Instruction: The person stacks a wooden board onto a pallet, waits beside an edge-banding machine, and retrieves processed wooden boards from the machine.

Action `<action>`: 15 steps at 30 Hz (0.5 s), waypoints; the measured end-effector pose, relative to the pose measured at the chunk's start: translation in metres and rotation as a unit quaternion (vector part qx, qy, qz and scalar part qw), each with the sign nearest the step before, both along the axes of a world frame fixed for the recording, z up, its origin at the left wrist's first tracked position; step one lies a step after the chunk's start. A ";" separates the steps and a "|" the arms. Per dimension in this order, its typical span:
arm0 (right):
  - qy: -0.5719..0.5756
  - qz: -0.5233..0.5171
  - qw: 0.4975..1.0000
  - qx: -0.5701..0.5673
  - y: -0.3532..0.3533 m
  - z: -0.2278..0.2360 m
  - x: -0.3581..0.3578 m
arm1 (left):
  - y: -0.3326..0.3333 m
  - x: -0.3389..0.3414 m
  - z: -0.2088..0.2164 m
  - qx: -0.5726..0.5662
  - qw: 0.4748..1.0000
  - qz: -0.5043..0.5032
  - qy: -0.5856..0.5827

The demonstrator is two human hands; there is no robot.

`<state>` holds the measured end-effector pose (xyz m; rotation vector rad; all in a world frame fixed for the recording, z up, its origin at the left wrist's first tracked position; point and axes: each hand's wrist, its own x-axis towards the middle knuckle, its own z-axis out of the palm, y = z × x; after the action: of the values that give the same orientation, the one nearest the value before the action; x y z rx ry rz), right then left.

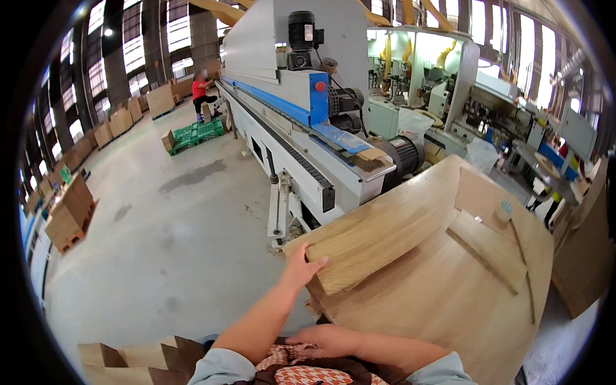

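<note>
A long light-brown wooden board [378,237] lies on a larger wood-coloured panel, its near left end at my left hand [300,268]. My left hand is closed on that end, thumb over the top face and the other fingers around the edge, partly hidden. Close to my waist, my right hand [324,340] reaches across to the left. Its fingers are bent against a red-and-white checked cloth [279,356] and seem to grip it; the fingertips are partly hidden. The large panel [436,308] extends to the right beneath the board.
A shorter wooden piece [491,247], a thin strip [523,263] and a tape roll [504,210] lie on the panel. Ahead stands a long machine [289,128] with a motor. Cut boards [135,356] stand at lower left. Far off, a person in red [202,93] is beside a green pallet [196,135].
</note>
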<state>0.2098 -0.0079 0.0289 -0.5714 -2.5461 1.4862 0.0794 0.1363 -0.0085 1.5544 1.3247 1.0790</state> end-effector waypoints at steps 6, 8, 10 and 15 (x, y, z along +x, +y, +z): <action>0.015 -0.264 0.963 -0.044 0.001 0.025 0.057 | 0.018 -0.021 0.029 -0.119 0.982 -0.144 -0.021; -0.020 -0.379 0.922 -0.072 0.004 0.013 0.092 | 0.000 -0.016 0.032 -0.124 0.984 -0.128 0.004; 0.031 -0.492 0.859 -0.135 -0.004 0.002 0.120 | -0.023 -0.009 0.024 -0.052 0.986 -0.134 0.081; 0.158 -0.641 0.717 -0.224 -0.020 0.012 0.146 | -0.088 0.013 0.036 0.007 0.978 -0.162 0.128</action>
<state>0.3560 -0.0282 0.0406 -1.5164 -0.8954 1.3037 0.0921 0.0478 0.0272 1.8910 1.1728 0.7041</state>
